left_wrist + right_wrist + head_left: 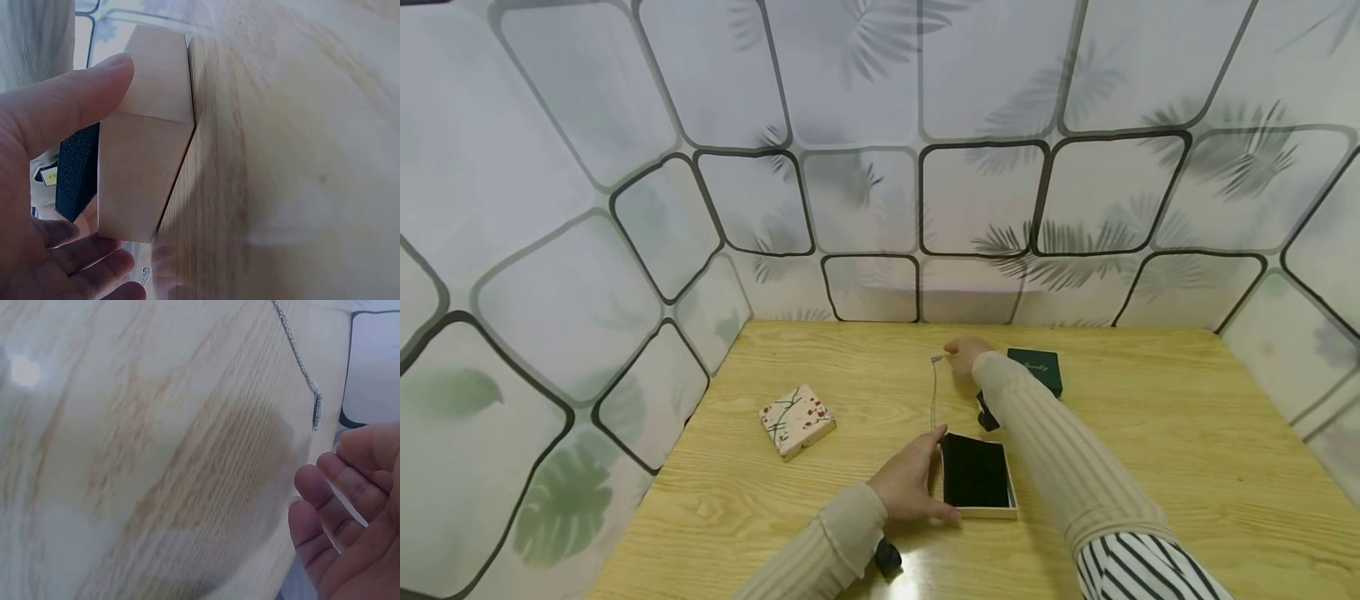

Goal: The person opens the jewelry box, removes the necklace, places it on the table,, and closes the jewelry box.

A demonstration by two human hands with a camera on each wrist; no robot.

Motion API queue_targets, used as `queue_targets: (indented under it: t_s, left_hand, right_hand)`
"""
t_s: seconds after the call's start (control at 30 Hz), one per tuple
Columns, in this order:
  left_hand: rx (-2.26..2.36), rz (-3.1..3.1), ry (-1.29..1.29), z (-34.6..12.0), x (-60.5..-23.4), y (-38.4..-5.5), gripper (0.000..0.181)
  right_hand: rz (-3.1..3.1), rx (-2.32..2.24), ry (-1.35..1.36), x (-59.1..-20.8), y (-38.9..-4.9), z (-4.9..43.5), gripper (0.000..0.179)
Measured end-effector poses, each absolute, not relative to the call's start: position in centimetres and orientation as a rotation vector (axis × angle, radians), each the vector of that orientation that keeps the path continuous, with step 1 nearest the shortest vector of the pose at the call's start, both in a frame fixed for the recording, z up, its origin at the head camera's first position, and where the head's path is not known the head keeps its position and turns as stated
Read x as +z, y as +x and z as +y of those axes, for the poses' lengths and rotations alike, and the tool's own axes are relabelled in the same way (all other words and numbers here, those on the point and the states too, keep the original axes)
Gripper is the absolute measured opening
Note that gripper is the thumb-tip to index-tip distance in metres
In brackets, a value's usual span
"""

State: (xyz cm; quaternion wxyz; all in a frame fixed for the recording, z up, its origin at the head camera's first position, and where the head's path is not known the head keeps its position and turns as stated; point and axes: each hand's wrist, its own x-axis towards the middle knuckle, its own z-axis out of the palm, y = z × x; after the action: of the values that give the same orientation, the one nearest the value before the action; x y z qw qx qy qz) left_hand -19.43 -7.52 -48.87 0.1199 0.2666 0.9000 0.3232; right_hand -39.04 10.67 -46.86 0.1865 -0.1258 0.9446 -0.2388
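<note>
A shallow, pale cardboard box point(1011, 492) stands lidless on the table, a black foam insert point(973, 471) showing in it. My left hand point(913, 479) grips the box at its left side, thumb on the near wall and fingers round the far corner. In the left wrist view the dark insert point(78, 169) sticks up past the box wall point(147, 169). Beyond the box, a thin silver necklace point(934, 392) lies stretched away from me. Its pendant end point(317, 412) is just off the fingertips of my right hand point(350, 512), whose fingers are loosely bent around nothing.
A cream floral box lid point(797, 421) lies to the left. At the back right, partly behind my right sleeve point(1052, 433), is a dark green box point(1037, 371) with gold lettering. The wooden table point(1187, 417) meets a patterned curtain point(865, 283) at its far edge.
</note>
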Motion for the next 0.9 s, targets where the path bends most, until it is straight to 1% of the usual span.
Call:
queue_targets:
  t_s: [0.23, 0.57, 0.7, 0.9]
  left_hand:
    - [0.945, 2.629, 0.798, -7.2, -48.8, -19.4, 0.125]
    - [0.937, 2.645, 0.808, -7.1, -48.3, -19.5, 0.125]
    - [0.913, 2.662, 0.827, -7.3, -48.0, -19.4, 0.124]
    - [0.851, 2.705, 0.876, -7.6, -47.5, -19.4, 0.120]
  right_hand:
    - [2.681, -0.682, -0.493, -45.5, -37.6, 11.7, 0.043]
    - [2.666, -0.847, -0.720, -42.0, -33.3, 14.9, 0.045]
    - [2.681, -0.901, -0.782, -41.7, -31.2, 16.4, 0.045]
    - [2.730, -0.916, -0.822, -42.6, -28.3, 18.3, 0.044]
